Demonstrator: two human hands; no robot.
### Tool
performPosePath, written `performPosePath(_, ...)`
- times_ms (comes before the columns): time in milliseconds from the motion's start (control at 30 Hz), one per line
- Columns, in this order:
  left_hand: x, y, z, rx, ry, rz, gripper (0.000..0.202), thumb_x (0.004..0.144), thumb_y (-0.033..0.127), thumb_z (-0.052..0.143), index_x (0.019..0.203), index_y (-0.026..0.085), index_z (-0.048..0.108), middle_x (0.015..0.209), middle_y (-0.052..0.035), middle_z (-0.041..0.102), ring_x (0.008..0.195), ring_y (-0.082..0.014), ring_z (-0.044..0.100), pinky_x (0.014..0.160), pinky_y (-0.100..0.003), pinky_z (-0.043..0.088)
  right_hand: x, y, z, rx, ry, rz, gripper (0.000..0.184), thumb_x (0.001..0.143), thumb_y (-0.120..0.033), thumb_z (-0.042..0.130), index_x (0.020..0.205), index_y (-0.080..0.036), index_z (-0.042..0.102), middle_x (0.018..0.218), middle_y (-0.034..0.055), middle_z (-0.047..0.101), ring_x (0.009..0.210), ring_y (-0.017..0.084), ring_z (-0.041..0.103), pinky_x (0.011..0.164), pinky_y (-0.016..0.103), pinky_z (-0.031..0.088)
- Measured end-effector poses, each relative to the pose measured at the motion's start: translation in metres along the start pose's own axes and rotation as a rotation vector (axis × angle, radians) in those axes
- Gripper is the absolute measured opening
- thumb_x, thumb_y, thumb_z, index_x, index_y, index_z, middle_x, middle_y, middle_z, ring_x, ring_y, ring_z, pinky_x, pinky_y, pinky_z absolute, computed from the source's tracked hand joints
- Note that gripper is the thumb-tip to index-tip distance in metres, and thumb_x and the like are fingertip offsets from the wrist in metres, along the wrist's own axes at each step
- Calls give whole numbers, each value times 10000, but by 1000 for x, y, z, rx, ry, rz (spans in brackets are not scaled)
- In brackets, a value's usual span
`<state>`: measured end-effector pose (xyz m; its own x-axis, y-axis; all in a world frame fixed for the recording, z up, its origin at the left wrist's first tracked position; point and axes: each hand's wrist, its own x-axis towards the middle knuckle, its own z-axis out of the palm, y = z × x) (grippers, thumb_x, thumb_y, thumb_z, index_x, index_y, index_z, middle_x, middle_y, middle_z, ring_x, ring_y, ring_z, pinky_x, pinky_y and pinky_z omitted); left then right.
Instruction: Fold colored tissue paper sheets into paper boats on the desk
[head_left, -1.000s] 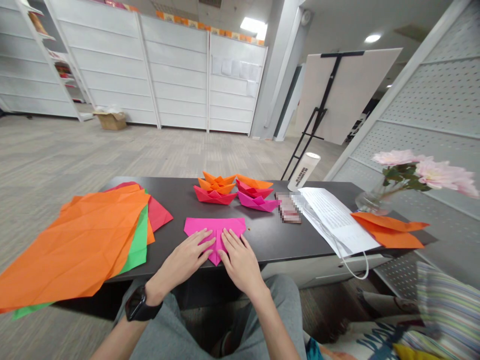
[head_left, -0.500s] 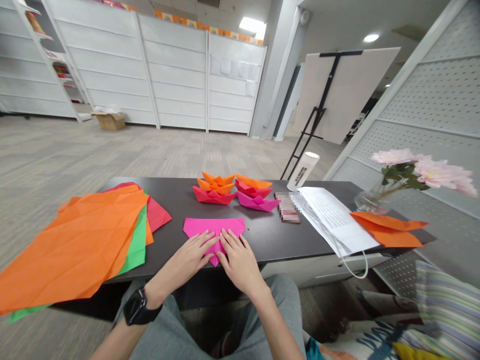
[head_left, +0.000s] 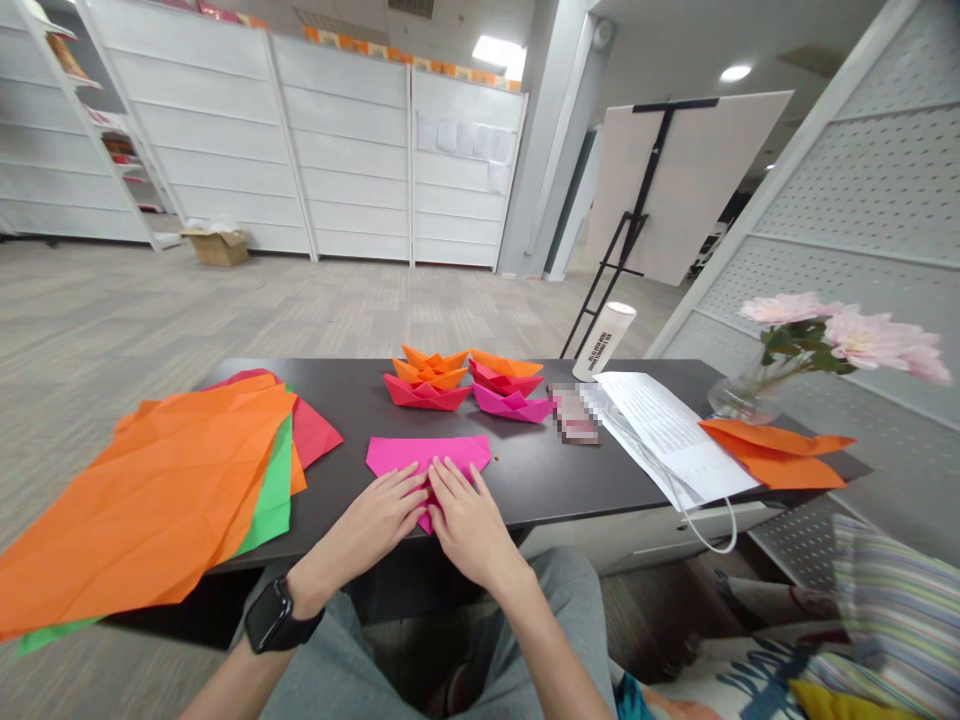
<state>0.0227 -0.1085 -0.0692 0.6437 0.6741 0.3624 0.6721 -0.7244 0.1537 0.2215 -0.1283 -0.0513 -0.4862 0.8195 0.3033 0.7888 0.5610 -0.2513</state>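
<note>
A folded sheet of pink paper (head_left: 397,452) lies on the dark table (head_left: 330,500) in front of me, its straight edge away from me and a point toward me. My left hand (head_left: 388,508) rests flat on its left half with the fingers stretched out. My right hand (head_left: 466,515) lies over the middle and right part, fingers extended, their tips close to the left fingertips. Much of the paper's lower part is hidden under both hands. Beyond it stand several folded paper boats: orange ones (head_left: 431,372), a red one (head_left: 426,396) and a pink one (head_left: 511,404).
On the left, a stack of orange paper (head_left: 165,470) with green and red sheets overhangs the table. To the right are a blurred-out phone-like item (head_left: 576,415), a white cylinder (head_left: 604,342), a printed sheet (head_left: 671,435) with a white cable, folded orange paper (head_left: 776,455) and a flower vase (head_left: 742,395).
My right hand has slid slightly left across the pink paper, covering more of its middle and closing the gap to my left hand. The left hand has barely moved.
</note>
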Motion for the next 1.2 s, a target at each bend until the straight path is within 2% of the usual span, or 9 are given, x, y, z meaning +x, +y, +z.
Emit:
performPosePath(100, -1, -2, 1, -13, 4, 8, 342, 980, 240, 478, 1298, 210, 600, 1357, -74, 625, 1339, -231, 495, 1122, -442, 410, 2, 1, 2, 24, -35, -17, 500, 1016, -285, 358, 1491, -127, 369, 1550, 106, 376, 1448, 209, 317, 1192, 426, 260)
performPosePath(300, -3, 0, 2, 8, -5, 25, 365, 976, 223, 467, 1326, 214, 572, 1451, -73, 539, 1383, -235, 441, 1140, -454, 391, 10, 15, 0, -1, -33, 158, 555, 997, -393, 423, 1471, -104, 412, 1544, 144, 368, 1443, 256, 328, 1185, 442, 278)
performPosePath(467, -6, 24, 7, 110, 38, -50, 356, 948, 149, 463, 1275, 148, 604, 1360, -134, 611, 1296, -267, 540, 1073, -459, 466, 11, 18, 2, -13, -12, 156, 564, 993, -398, 425, 1476, -109, 406, 1544, 144, 372, 1447, 258, 320, 1185, 438, 272)
performPosePath(633, -3, 44, 6, 81, 130, -184, 258, 941, 169, 493, 1122, 175, 677, 1212, -117, 694, 1148, -265, 639, 1000, -455, 520, 11, 17, 5, -16, -18, 163, 560, 990, -389, 430, 1478, -115, 402, 1545, 137, 377, 1444, 259, 323, 1180, 433, 275)
performPosePath(733, 6, 37, -2, 14, 95, -208, 229, 891, 236, 597, 1100, 183, 674, 1179, -115, 699, 1103, -277, 651, 983, -461, 524, 11, 16, 1, -15, -18, 162, 540, 987, -363, 448, 1463, -110, 421, 1531, 146, 403, 1429, 259, 347, 1170, 427, 286)
performPosePath(800, 12, 28, -6, -23, 49, -180, 337, 854, 287, 655, 1173, 181, 647, 1267, -125, 661, 1172, -291, 615, 1019, -469, 499, 12, 16, -3, -10, -10, 160, 503, 990, -347, 443, 1443, -128, 447, 1511, 143, 436, 1404, 258, 383, 1137, 433, 330)
performPosePath(900, 14, 16, -6, -60, -13, -146, 437, 865, 336, 651, 1277, 200, 599, 1387, -116, 588, 1274, -288, 548, 1071, -471, 456, 19, 23, -11, 12, 1, 154, 399, 1002, -328, 418, 1353, -183, 539, 1429, 117, 535, 1316, 252, 479, 1056, 449, 408)
performPosePath(1000, 10, 13, -3, -69, -27, -146, 437, 898, 360, 612, 1320, 251, 579, 1416, -92, 566, 1301, -279, 523, 1087, -478, 434, 32, 35, -13, 54, 26, 127, 299, 990, -262, 427, 1200, -205, 633, 1281, 88, 635, 1178, 221, 569, 1003, 406, 443)
performPosePath(1200, 7, 14, 1, -63, 7, -135, 408, 901, 365, 606, 1296, 261, 609, 1400, -84, 579, 1302, -283, 516, 1088, -476, 426, 51, 47, -1, 52, 174, 141, 375, 908, -123, 482, 1261, -175, 598, 1262, 92, 641, 1220, 213, 527, 1125, 418, 315)
